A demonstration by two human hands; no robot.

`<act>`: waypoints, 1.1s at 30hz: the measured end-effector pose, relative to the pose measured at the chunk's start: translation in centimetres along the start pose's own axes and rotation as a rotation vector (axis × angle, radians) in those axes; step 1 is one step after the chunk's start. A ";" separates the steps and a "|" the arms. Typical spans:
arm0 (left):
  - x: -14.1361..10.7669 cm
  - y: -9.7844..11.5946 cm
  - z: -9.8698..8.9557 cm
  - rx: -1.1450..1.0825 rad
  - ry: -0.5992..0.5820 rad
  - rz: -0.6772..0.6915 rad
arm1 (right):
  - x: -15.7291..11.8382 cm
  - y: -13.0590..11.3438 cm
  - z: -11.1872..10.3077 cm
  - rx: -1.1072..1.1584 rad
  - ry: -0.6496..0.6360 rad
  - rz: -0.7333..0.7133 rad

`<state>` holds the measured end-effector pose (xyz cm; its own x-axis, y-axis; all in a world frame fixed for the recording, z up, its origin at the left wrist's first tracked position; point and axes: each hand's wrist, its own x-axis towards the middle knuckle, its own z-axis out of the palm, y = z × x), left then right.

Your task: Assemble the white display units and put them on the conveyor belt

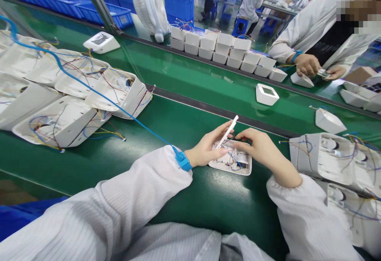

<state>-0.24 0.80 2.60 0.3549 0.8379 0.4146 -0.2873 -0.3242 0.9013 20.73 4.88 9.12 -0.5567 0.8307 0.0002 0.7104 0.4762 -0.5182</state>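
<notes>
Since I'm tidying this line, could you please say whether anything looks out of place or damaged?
Nothing looks plainly damaged. Slightly untidy: the blue cord from the left wristband crosses in front of the white housings; whether it touches them is unclear.

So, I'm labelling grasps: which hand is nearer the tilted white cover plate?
Left: the left hand grips the white cover plate. The right hand is to the plate's right, its fingers over the open white housing.
</notes>
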 end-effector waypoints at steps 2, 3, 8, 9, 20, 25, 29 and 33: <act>0.0 0.0 0.0 0.009 -0.009 0.001 | -0.6 -1.1 -0.6 0.115 -0.051 -0.082; 0.0 0.0 0.0 0.009 -0.014 0.003 | -1.0 -1.7 -0.8 0.159 -0.107 -0.120; 0.1 -0.1 0.0 -0.004 -0.008 -0.001 | -1.7 -3.1 -0.6 0.137 -0.245 -0.168; 0.1 -0.1 0.0 0.001 -0.009 0.003 | -1.7 -3.0 -0.5 0.150 -0.244 -0.164; 0.1 -0.1 0.0 0.017 -0.029 0.021 | -1.1 -2.2 -0.3 0.218 -0.158 -0.180; 0.1 0.1 0.2 0.030 -0.025 0.014 | -0.7 -1.8 0.9 -0.039 -0.121 -0.255; 0.1 0.5 0.5 0.067 -0.050 0.019 | -0.3 -1.6 1.5 -0.216 -0.054 -0.315; -0.2 0.4 0.6 0.166 -0.022 0.027 | -0.1 -1.7 1.8 -0.297 -0.007 -0.291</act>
<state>0.10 0.22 2.97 0.3690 0.8187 0.4400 -0.1466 -0.4162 0.8974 18.80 3.47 8.49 -0.7547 0.6479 0.1032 0.6160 0.7539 -0.2282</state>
